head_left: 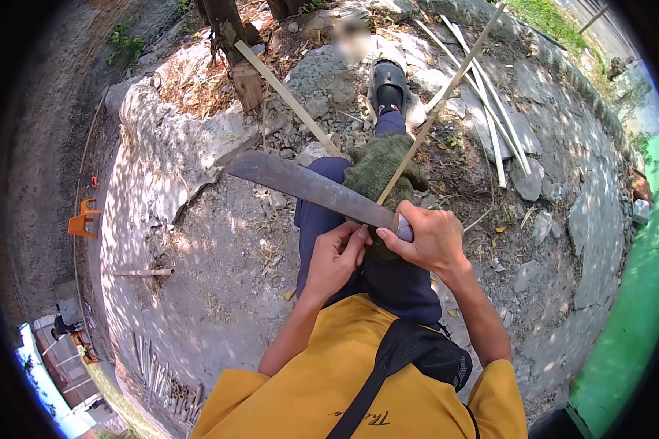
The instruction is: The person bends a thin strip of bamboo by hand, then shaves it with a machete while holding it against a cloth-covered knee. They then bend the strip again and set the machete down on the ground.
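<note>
My right hand (430,238) is wrapped round the handle of a large machete (318,189), whose broad, dark blade points to the left across my lap. Just left of the handle, my left hand (338,256) has its fingers pinched together under the blade; what is between them is too small to make out. A long bamboo strip (436,110) runs from beneath the blade up to the top right, over a mossy green cloth (379,164) on my leg. Its lower end is hidden by the blade and hands.
Another flat strip (289,100) leans at upper left near a wooden post (247,85). Several pale strips (483,95) lie at upper right. An orange chair (83,219) stands far left, bamboo pieces (165,384) lower left. Broken concrete (176,146) surrounds my legs.
</note>
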A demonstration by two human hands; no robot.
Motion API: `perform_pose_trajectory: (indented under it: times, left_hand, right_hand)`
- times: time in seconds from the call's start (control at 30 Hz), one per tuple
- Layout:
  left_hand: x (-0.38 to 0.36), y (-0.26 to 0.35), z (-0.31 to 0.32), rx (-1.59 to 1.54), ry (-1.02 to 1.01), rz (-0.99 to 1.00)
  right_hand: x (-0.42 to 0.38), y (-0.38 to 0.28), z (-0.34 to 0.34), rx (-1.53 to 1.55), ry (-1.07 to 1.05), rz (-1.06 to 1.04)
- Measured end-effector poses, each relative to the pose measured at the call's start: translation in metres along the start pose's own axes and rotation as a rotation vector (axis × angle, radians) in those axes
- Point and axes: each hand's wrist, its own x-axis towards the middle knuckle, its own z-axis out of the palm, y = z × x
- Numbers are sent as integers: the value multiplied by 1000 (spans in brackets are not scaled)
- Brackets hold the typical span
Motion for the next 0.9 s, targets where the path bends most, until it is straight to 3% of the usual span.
perform_pose_trajectory:
  times: [0.27, 0.6, 0.9]
  left_hand:
    - [17, 9, 9, 53, 38, 27]
    - [11, 3, 13, 7, 40, 82]
    - [-4, -1, 6, -28, 16, 17]
  right_hand:
    - [8, 5, 1, -47, 23, -86]
    - [5, -1, -2, -97, -81, 45]
    - [4, -3, 2, -85, -62, 99]
